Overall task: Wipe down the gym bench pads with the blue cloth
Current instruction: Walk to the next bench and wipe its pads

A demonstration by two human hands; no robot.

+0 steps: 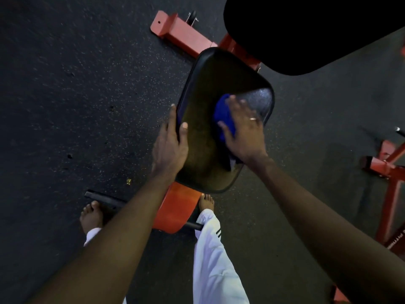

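Note:
The black seat pad (206, 102) of a red-framed bench fills the middle of the view, tilted toward the upper right. My right hand (243, 130) lies flat on the blue cloth (223, 117), pressing it against the pad's right side; most of the cloth is hidden under the palm. My left hand (171, 143) grips the pad's left edge, thumb on top and fingers wrapped down the side. A second black pad (306, 31), the backrest, stands at the upper right.
The bench's red frame (182, 34) runs along the dark speckled rubber floor, with a red plate (175, 207) and a black bar (105, 199) by my bare feet. Another red frame (388, 170) stands at the right edge.

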